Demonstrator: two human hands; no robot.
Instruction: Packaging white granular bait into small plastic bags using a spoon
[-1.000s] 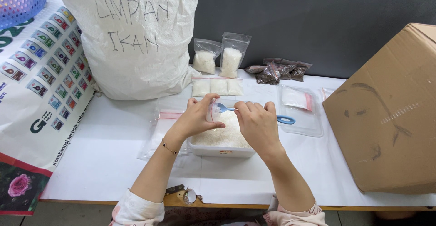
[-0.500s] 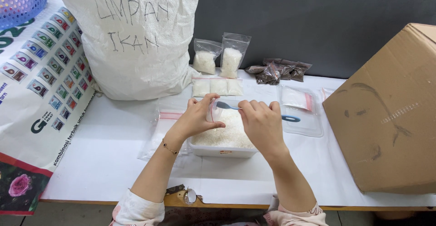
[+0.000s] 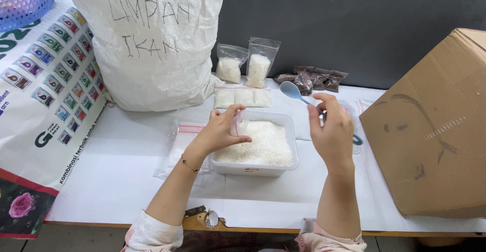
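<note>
A person's 2 bare hands work over a white counter (image 3: 126,176), seen from above. The left hand (image 3: 218,133) has its fingers pinched around a small clear zip bag (image 3: 239,123), holding it upright over the left rim of a clear rectangular tub (image 3: 255,168) of white grains that sits near the middle of the counter. The right hand (image 3: 331,133) is raised just right of the tub, its fingers gripping the handle of a pale blue plastic spoon (image 3: 292,90), whose bowl points up and left, above the tub's back right corner. Flat empty zip bags (image 3: 177,145) lie under and left of the tub. Behind it lie 3 filled packets (image 3: 243,97) in a row, and 2 more filled bags (image 3: 248,65) stand against the dark wall. A large white woven sack (image 3: 152,39) fills the back left corner; a cardboard box (image 3: 430,130) stands at the right edge.
</note>
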